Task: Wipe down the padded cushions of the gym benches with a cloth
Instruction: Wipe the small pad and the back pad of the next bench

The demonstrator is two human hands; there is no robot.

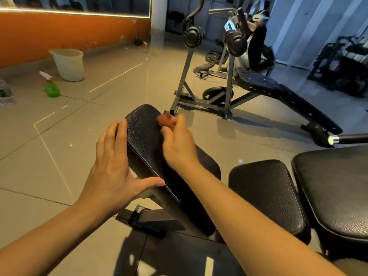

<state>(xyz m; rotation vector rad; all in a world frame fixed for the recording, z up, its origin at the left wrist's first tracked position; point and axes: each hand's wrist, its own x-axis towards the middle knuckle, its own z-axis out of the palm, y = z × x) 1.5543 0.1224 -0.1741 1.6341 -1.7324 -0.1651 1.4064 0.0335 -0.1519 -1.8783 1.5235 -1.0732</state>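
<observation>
Mid-wipe on the narrow black cushion (143, 136), cloth (164, 118) near its far end.
My right hand (179, 144) curls its fingers, pinching the small, blurred reddish cloth on the cushion. My left hand (111, 166) lies flat, fingers straight, along the cushion's left edge. Next, I judge: draw the cloth back along the cushion.

The grey tiled floor (83, 160) carried everything. A white bucket (68, 63) stood on it near the orange wall (59, 32), and a green spray bottle (52, 87) sat just beside the bucket. The nearest bench's metal foot (147, 220) rested on the tiles. Its black padded cushion (145, 140) had a blurred reddish cloth (166, 119) against its far end. A second bench (278, 90) stood farther off.
</observation>
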